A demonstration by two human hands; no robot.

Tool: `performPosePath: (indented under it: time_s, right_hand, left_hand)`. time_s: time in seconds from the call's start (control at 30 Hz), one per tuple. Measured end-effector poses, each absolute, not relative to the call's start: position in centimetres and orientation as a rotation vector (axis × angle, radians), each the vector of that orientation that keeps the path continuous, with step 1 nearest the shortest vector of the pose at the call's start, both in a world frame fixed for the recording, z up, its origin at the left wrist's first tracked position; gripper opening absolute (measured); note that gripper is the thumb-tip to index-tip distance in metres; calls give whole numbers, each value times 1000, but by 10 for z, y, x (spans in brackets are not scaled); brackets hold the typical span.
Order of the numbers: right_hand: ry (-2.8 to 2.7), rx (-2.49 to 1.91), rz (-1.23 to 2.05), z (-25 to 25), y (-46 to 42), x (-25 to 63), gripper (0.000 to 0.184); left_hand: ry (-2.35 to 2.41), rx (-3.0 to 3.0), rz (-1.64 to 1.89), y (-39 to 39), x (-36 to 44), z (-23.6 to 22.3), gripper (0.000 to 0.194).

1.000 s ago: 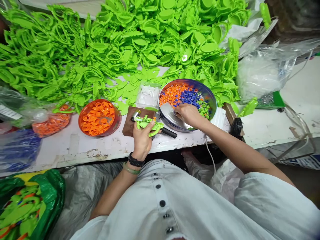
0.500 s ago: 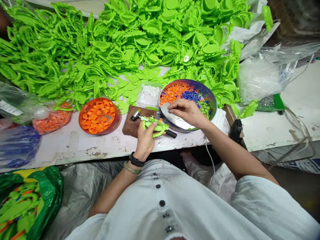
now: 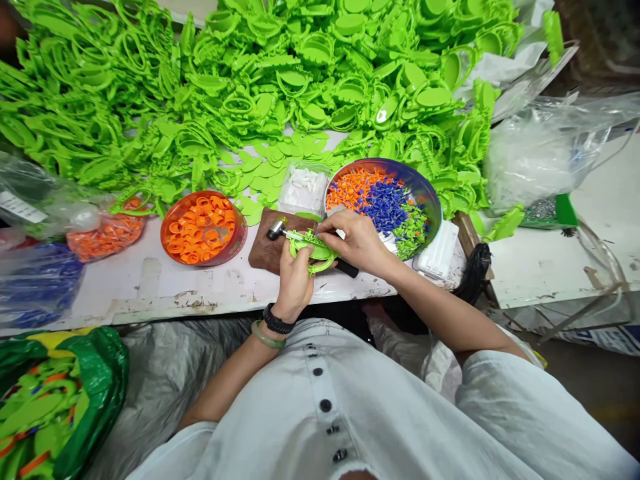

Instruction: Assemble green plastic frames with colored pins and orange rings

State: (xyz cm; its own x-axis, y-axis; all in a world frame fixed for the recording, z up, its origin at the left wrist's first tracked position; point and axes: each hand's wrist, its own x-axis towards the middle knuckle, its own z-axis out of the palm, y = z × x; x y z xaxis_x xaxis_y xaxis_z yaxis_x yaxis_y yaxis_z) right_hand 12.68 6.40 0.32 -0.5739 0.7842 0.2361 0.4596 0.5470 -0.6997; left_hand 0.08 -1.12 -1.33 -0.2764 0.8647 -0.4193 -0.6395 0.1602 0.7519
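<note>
A bright green plastic part [image 3: 320, 252] with an oval frame sits in my left hand [image 3: 294, 277], thumb on top. Against its upper right edge, my right hand [image 3: 357, 239] is pinched closed; whatever is between the fingertips is too small to make out. Beneath both hands lies a hammer [image 3: 276, 230] with a metal head and black grip, on a brown block [image 3: 263, 252]. Just beyond my right hand stands a round tin [image 3: 434, 193] with small orange, blue and green pieces [image 3: 385, 205] in separate heaps.
Green parts [image 3: 240, 73] are piled across the back. An orange tub [image 3: 167, 235] of orange rings stands left of the block, and a clear box [image 3: 303, 187] of white pieces behind it. A green sack [image 3: 107, 373] of assembled parts sits lower left.
My right hand has moved from over the tin down and left to the green part, its fingertips now at the part's edge. My left hand keeps its hold.
</note>
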Motion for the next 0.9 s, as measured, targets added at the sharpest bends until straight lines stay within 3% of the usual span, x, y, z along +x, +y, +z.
performPosePath:
  time_s: [0.13,0.4,0.63,0.73,0.8,0.9]
  right_hand:
    - [-2277,-993,780,2,61,123,20]
    - [-2241,-1116,785,1,64,115,12]
    - [-2277,-1045,888,8,65,107,10]
    - [-2223,-919,977,11,106,114,26]
    - [-2140,-1006,850,11,156,116,39]
    - [-2265,-1377,413,8,242,104,35]
  left_hand:
    - [1113,254,1502,-10,-1,-13,32]
    - [1111,260,1564,-6,-3,-21,32]
    - [1153,245,1567,-1,-11,-21,51]
    - [1190,200,1530,4,-23,-13,54]
    - [1218,184,1532,7,-32,-8,53]
    - [1228,132,1539,11,-46,-2,52]
